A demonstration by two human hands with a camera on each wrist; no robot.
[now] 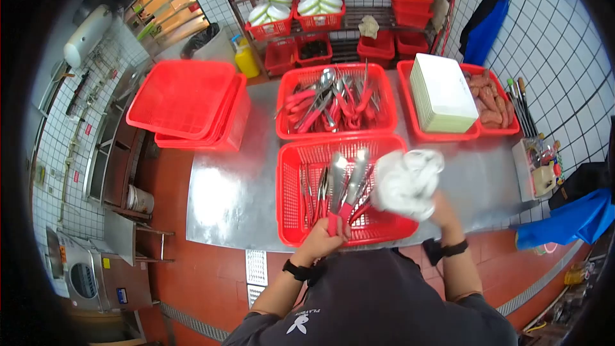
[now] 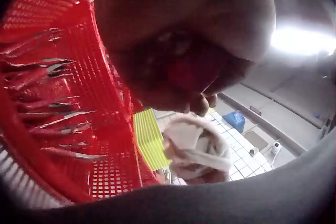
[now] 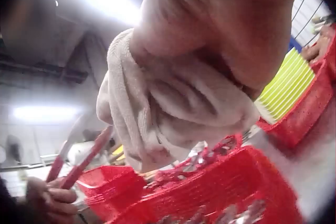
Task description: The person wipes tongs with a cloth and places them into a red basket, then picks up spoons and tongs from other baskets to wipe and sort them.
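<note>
My left hand [image 1: 320,240] grips a pair of metal tongs [image 1: 350,186] by the red handles. The two broad metal arms point up and away, spread apart over the near red basket [image 1: 285,182]. A bunched white cloth [image 1: 408,182] is in my right hand [image 1: 444,213], held over that basket's right side; its folds hide part of the fingers in the right wrist view. The cloth [image 2: 197,148] and the tongs are apart. Several more red-handled tools [image 1: 309,195] lie in the near basket.
Behind it, another red basket [image 1: 282,99] holds many red-handled tongs [image 1: 333,99]. White trays [image 1: 445,86] are stacked at the right, beside a basket of brownish pieces [image 1: 490,106]. Stacked red baskets [image 1: 192,106] stand at the table's left end. A shelf rack [image 1: 359,19] is behind.
</note>
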